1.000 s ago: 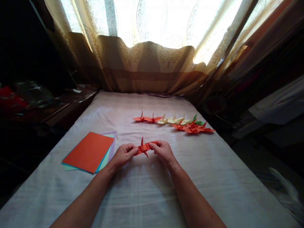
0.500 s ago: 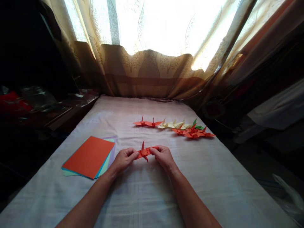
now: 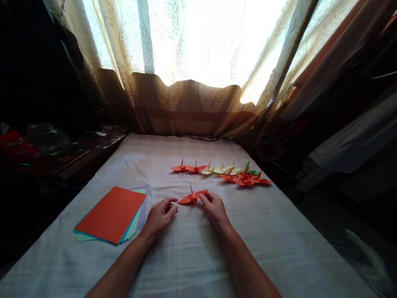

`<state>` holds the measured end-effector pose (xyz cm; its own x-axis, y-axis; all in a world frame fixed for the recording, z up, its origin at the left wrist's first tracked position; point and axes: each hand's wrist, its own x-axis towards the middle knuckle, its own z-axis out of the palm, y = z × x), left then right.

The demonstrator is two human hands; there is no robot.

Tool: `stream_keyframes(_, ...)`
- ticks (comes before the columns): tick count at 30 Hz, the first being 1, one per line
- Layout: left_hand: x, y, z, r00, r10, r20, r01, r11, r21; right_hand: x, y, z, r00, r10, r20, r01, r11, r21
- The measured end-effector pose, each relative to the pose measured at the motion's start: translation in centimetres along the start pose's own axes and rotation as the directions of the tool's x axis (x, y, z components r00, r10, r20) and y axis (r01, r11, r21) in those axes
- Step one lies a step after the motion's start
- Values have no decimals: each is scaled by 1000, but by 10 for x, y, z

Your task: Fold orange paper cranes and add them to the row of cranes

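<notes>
An orange-red origami crane (image 3: 193,198) with spread wings is between my hands, its thin pointed end up. My right hand (image 3: 214,208) pinches its right wing between thumb and fingers. Just off the left wing tip, my left hand (image 3: 161,215) is open, thumb and forefinger apart with nothing between them. Beyond my hands stands a row of folded cranes: red ones (image 3: 189,167) at the left, cream ones (image 3: 221,169) in the middle, a green one (image 3: 252,170) at the right. Several more red cranes (image 3: 246,179) cluster in front of the right end.
A stack of coloured paper (image 3: 111,214), orange on top, lies left of my hands on the white cloth (image 3: 173,265). A patterned curtain (image 3: 192,99) hangs behind the far edge. At the left is a dark side table (image 3: 77,159) with a clear plastic bag (image 3: 48,138).
My left hand has let go of the crane's left wing and moved slightly away. The crane's wings now lie spread wider, with my right hand still on it. The camera view has shifted a little.
</notes>
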<state>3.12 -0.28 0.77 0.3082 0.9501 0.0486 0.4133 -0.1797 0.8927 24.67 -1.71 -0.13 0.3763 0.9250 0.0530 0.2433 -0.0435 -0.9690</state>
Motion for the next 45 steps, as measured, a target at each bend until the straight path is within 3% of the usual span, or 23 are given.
stream_keyframes(5, -2, 3, 0, 1000, 17, -17, -16, 998, 66, -5, 3, -11, 989, -15, -148, -1, 994, -109)
stream_keyframes(8, -2, 3, 0, 1000, 19, -18, -17, 995, 99, -18, -4, -13, 966, -169, -196, 111, 955, -275)
stream_keyframes(11, -2, 4, 1, 1000, 18, -17, -15, 991, 130, -31, -12, -5, 924, -376, -71, 295, 818, -494)
stream_keyframes(14, -2, 3, 1, 999, 22, -24, -18, 988, 153, -35, -15, 6, 901, -433, 15, 350, 708, -614)
stream_keyframes(19, -2, 2, 1, 999, 40, -30, -34, 983, 178, -21, -14, 10, 910, -415, 13, 297, 629, -718)
stream_keyframes(25, -1, 1, 1, 998, 48, -39, -39, 977, 211, 15, -17, -18, 916, -381, -127, 127, 573, -809)
stream_keyframes(31, -1, 0, 1, 995, 87, -40, -73, 960, 271, 41, -9, -35, 928, -339, -156, 59, 545, -836)
stream_keyframes(39, -1, -2, 1, 996, 85, -40, -69, 953, 297, 57, -3, -43, 941, -290, -176, 10, 543, -839)
stream_keyframes(45, -1, -2, 1, 996, 83, -24, -72, 953, 295, 53, -5, -33, 936, -276, -218, -20, 577, -816)
